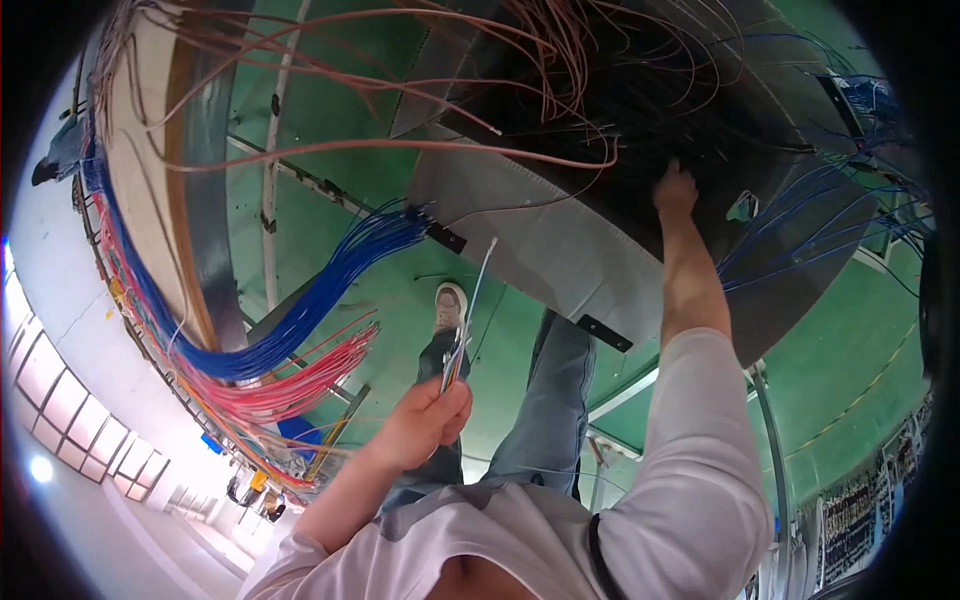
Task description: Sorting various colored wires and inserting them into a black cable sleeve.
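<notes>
My left hand [432, 420] is closed round a small bundle of wires [461, 352], mostly pale, with one white wire standing up well past the rest. Farther off to the right, my right arm stretches over a grey bin [560, 255]. Dark wires [640, 120] fill the shadowed inside of this bin. Among them, my right hand [677, 190] has its fingers curled together; dark wires and shadow hide what they pinch, if anything. Brownish-pink wires [390, 146] loop across the bin's far left side.
A thick sheaf of blue wires [330, 290] and a red-pink one [310, 385] hang at the left beside a pale board [140, 120]. More blue wires [800, 235] spread over the bin's right side. Metal frame legs [770, 430] stand on the green floor [420, 300].
</notes>
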A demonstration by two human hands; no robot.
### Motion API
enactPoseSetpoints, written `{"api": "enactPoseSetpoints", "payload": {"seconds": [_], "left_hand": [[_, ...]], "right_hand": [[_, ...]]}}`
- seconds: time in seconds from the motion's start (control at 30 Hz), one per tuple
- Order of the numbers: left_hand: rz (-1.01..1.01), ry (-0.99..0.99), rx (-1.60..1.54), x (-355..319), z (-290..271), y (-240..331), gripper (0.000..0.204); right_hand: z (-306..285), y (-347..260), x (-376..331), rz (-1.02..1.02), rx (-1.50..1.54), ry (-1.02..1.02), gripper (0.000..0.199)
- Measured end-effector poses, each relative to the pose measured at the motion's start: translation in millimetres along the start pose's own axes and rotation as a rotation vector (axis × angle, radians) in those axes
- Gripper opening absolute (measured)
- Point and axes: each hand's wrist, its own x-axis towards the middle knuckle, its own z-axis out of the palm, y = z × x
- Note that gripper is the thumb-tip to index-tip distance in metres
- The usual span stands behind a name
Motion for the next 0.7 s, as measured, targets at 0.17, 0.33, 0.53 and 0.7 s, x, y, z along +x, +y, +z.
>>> {"api": "enactPoseSetpoints", "payload": {"seconds": [0.17, 0.33, 0.53, 0.7], "left_hand": [[0.052, 0.065, 0.017, -5.9, 16.0, 9.9, 0.031], [0.053, 0.058, 0.010, -21.9, 23.9, 5.6, 0.027], [0.076, 0.100, 0.045, -22.9, 34.8, -0.9, 0.029], [0.172, 0.043, 0.085, -56.7, 45.2, 18.3, 0.031]], "right_hand": [[50.7, 44.7, -4.6, -0.324, 0.103, -0.272, 0.065], [65.2, 5.2, -14.4, -0.170, 0.251, -0.319, 0.055], [27.7, -21.4, -55.0, -0.405, 0.264, -0.261, 0.043], [-99.4, -3.5, -150.1, -0.002, 1.627, -1.124, 0.019]]}}
